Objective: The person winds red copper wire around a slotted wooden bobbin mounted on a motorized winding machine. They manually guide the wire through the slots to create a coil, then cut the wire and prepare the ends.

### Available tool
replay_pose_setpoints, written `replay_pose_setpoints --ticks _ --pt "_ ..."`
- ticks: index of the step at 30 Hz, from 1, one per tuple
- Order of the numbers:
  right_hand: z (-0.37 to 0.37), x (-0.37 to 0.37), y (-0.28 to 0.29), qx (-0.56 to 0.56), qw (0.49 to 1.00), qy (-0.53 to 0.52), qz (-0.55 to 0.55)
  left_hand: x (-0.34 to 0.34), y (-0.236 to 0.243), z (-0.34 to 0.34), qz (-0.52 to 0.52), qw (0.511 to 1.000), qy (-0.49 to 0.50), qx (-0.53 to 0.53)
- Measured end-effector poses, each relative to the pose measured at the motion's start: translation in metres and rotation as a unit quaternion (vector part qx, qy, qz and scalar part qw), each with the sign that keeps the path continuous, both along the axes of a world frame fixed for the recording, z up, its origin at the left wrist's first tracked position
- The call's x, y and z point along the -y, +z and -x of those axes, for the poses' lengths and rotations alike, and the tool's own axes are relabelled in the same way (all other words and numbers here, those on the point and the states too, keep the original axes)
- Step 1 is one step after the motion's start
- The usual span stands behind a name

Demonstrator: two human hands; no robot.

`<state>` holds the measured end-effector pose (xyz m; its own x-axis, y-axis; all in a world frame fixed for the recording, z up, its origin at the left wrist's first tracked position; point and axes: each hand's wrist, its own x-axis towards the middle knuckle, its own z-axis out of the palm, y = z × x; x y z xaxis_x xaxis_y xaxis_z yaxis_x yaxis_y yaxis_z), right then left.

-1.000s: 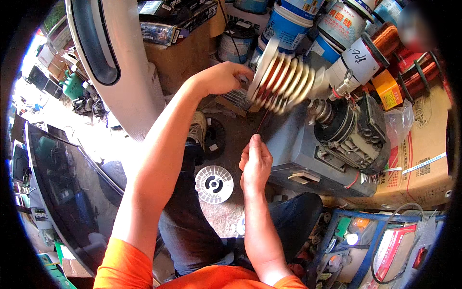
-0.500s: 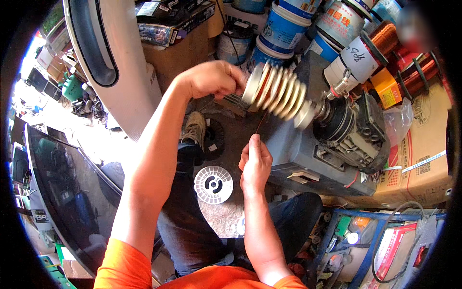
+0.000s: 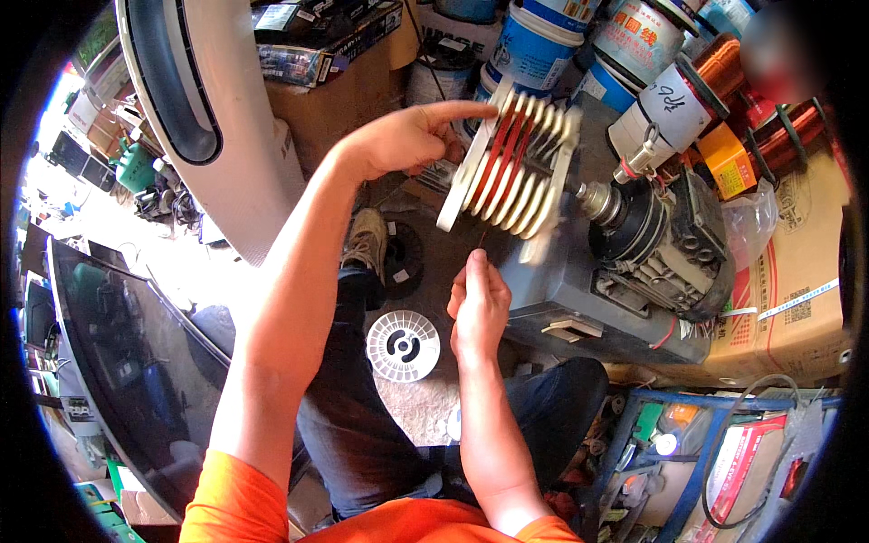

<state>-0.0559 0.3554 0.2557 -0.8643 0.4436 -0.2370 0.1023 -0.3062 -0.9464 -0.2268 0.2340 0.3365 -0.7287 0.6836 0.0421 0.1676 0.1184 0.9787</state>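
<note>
At upper centre, the left hand [image 3: 405, 143], grip unclear, points onto the pale, ribbed former [image 3: 514, 165]; mid-frame, the right hand [image 3: 481, 303] pinches thin wire [image 3: 484, 239].

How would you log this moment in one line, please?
left hand: at edge of slotted former; right hand: pinching thin wire; former: red windings in slots

The left hand [image 3: 407, 143] is held left of the ribbed former [image 3: 513, 163], index finger [image 3: 457, 110] extended; below the former, the right hand [image 3: 480, 312] is held with fingers [image 3: 460, 299] curled.
</note>
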Motion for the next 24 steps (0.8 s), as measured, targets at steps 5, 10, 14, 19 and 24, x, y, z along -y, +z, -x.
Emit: replay_pose_setpoints --ticks 5,10,14,19,24 --pt "0.000 -0.005 -0.002 -0.013 1.000 0.007 0.005 -0.004 -0.015 0.014 0.142 0.989 -0.035 -0.006" --pt "0.001 -0.004 -0.002 -0.004 1.000 0.006 0.008 0.006 0.005 0.000 -0.045 0.998 -0.003 0.049" --pt "0.000 0.001 0.000 -0.002 1.000 0.005 0.005 0.003 -0.030 0.017 0.128 0.982 0.019 -0.138" --pt "0.002 -0.003 0.001 -0.008 1.000 0.011 0.015 0.011 0.003 0.000 -0.018 0.993 -0.056 0.106" --pt "0.002 0.000 0.000 -0.006 1.000 0.007 0.009 -0.003 -0.009 0.002 0.141 0.983 0.052 -0.105"
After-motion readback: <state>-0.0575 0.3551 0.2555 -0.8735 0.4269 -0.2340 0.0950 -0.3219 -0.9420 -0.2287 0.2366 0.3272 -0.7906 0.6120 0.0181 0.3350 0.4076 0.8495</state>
